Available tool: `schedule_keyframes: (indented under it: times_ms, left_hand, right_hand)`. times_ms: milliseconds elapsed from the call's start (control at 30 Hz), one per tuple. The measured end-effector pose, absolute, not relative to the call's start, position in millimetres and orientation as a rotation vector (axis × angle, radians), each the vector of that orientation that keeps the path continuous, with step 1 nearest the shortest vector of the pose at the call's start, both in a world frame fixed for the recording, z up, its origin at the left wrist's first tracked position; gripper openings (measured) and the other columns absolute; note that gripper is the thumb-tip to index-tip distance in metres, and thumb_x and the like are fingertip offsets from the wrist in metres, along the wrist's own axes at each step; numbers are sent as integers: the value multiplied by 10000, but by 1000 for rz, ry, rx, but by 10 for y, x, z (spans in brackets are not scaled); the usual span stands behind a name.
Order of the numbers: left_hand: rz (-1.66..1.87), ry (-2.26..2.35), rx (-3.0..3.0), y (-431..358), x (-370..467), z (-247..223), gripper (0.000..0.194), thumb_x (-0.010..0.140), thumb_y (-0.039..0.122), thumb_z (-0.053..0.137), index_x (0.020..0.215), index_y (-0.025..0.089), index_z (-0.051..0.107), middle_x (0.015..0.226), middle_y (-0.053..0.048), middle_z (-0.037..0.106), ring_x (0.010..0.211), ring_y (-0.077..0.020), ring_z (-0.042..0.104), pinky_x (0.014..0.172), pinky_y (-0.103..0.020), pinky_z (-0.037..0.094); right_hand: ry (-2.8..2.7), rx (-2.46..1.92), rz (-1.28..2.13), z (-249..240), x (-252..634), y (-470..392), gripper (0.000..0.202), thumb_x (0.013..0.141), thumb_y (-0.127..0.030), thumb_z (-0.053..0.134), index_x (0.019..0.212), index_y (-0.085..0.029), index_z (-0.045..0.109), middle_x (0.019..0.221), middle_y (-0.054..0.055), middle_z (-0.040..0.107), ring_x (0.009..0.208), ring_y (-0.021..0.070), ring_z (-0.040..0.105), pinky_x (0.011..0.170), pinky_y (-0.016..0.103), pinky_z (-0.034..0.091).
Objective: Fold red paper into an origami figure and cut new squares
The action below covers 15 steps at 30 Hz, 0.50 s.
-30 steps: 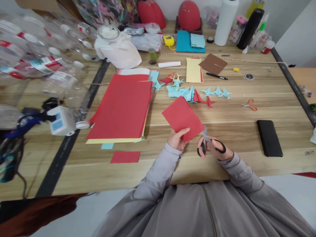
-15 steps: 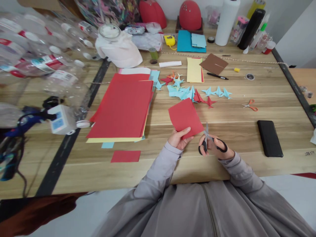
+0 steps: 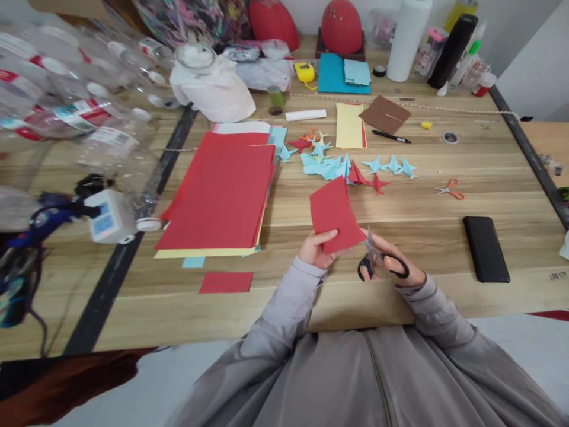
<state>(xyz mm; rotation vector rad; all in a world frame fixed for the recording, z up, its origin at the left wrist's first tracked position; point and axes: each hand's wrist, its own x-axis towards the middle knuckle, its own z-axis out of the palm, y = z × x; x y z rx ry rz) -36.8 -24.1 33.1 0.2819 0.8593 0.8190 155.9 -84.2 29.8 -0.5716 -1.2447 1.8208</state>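
Your left hand (image 3: pixel 315 250) pinches the red four-sided paper sheet (image 3: pixel 334 210), which extends towards twelve o'clock, its four-o'clock corner just beside the black-handled metal scissors (image 3: pixel 372 251) gripped in your right hand (image 3: pixel 391 249)

Even, fairly cool indoor light here across the pale wooden desk (image 3: pixel 418 225), its source out of view, shadows soft and faint. Clear plastic bottles (image 3: pixel 111 142) at left look smeared and soft; the middle is crisper, and the wide view stretches towards the edges.
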Motion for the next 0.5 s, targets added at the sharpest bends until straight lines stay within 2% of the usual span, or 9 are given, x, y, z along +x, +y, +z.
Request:
schedule_keyframes:
  times_ms: [67, 167, 333, 500]
  left_hand:
    - [807, 776, 250, -229, -421, 325, 317, 672, 170, 691, 984, 126, 660, 940, -105, 744, 971, -314, 687, 882, -518, 555]
    - [900, 787, 275, -238, -415, 320, 363, 632, 166, 735, 987, 141, 669, 952, -95, 746, 1027, -311, 667, 959, -496, 513]
    - [1063, 895, 342, -281, -280, 328, 473, 540, 158, 821, 989, 163, 670, 866, -57, 750, 844, -254, 712, 777, -393, 604]
    - [1040, 939, 412, -306, -235, 339, 612, 463, 201, 870, 1037, 170, 658, 830, -48, 742, 692, -233, 700, 545, -335, 602]
  right_hand:
    - [-1277, -517, 1843, 300, 1594, -848, 785, 866, -563, 526, 1480, -175, 228, 727, 30, 635, 624, 140, 583, 475, 223, 377]
    - [-1281, -501, 1859, 310, 1621, -851, 750, 865, -556, 530, 1467, -199, 264, 720, 28, 629, 626, 146, 583, 469, 227, 371]
    - [-1239, -553, 1861, 316, 1614, -836, 740, 857, -574, 523, 1463, -231, 273, 749, 41, 639, 611, 155, 580, 457, 235, 355]
    - [-1182, -549, 1846, 272, 1596, -834, 759, 865, -563, 518, 1471, -195, 246, 703, 29, 632, 615, 157, 585, 475, 236, 375]
